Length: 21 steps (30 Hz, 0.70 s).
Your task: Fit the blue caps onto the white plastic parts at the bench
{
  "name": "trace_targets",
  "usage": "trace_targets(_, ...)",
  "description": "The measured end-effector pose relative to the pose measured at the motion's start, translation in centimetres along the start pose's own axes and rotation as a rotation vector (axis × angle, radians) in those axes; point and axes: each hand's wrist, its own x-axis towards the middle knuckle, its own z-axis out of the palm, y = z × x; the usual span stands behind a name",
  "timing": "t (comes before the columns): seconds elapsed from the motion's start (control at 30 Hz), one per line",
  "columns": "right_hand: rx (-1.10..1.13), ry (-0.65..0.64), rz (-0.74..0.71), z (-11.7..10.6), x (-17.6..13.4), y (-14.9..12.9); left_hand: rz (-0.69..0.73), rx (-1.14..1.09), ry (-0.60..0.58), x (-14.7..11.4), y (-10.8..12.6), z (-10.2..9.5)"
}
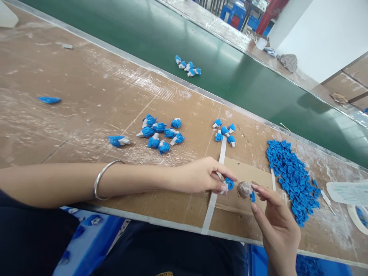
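My left hand (205, 175) is closed on a small blue-and-white piece (229, 184), its thumb and fingers pinching the pale end while the blue part faces right. Just right of it stands a small round pot (244, 189) with whitish contents, on a flat cardboard sheet (227, 204). Beyond the pot, my right hand (274, 214) pinches a small blue curled part (252, 196) at its fingertips, close to the pot's rim. Above my left hand lies a group of similar blue-and-white pieces (224, 131).
A heap of loose blue parts (293, 180) lies to the right, beside a white stick (327, 202) and a tape roll (356, 218). More blue-and-white pieces (159, 127) lie to the left. Behind the table runs a green conveyor belt (138, 42) carrying several pieces (189, 66).
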Motion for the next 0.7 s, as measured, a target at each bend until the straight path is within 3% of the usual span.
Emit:
trace_targets(0.17,0.477,0.155,0.143,3.1,-0.5,-1.6,0.048,-0.256,-0.009,-0.4,0.0,1.0)
trace_targets(0.33,0.571,0.189,0.157,4.6,-0.5,-2.1,0.044,-0.286,-0.026,-0.6,0.1,1.4)
trace_targets(0.5,0.315,0.199,0.048,5.6,-1.1,-2.1,0.075,-0.365,-0.049,-0.5,-0.3,1.5)
trace_targets(0.7,-0.154,0.259,-0.262,7.3,-2.0,-2.1,0.118,-0.466,-0.056,-0.6,-1.3,1.8)
